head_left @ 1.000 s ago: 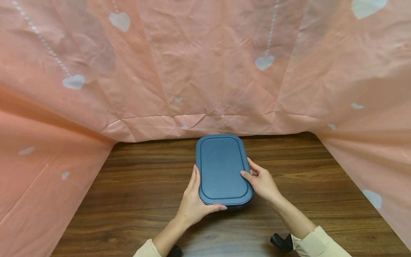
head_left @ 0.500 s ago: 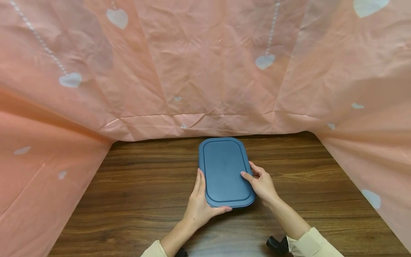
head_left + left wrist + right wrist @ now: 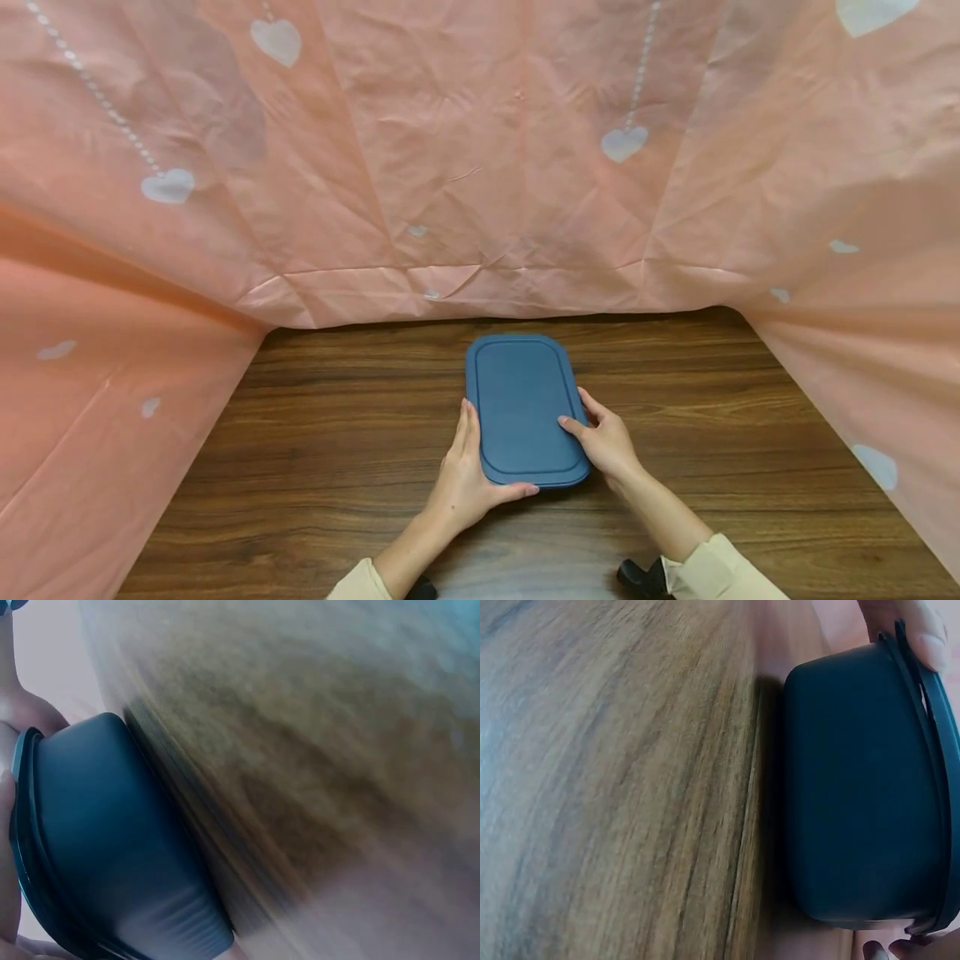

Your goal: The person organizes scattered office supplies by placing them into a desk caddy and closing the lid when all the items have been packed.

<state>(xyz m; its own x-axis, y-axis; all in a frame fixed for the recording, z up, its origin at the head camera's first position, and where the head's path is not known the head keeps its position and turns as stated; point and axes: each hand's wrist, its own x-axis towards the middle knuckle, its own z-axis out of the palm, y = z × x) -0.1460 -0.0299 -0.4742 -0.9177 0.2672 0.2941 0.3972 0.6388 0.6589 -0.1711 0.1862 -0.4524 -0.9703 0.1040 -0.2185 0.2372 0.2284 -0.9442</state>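
A blue rectangular storage box (image 3: 855, 795) with rounded corners stands on the wooden table, its matching lid (image 3: 525, 400) on top. At its near left corner, my left hand (image 3: 463, 485) holds the box, fingers along the left side and thumb across the near edge. My right hand (image 3: 615, 442) grips the right edge of the lid, thumb on top and the other fingers at the side, partly hidden. A narrow gap shows between lid and box near the left thumb in the right wrist view. The box's contents are hidden.
The brown wooden table (image 3: 337, 433) surrounds the box. A pink cloth (image 3: 517, 183) with white hearts hangs behind it and on both sides. Black wrist gear (image 3: 642, 577) shows beneath the right sleeve.
The box and both hands have shifted slightly; the far edge of the lid now sits lower in the head view, nearer to me. Both hands keep their hold.
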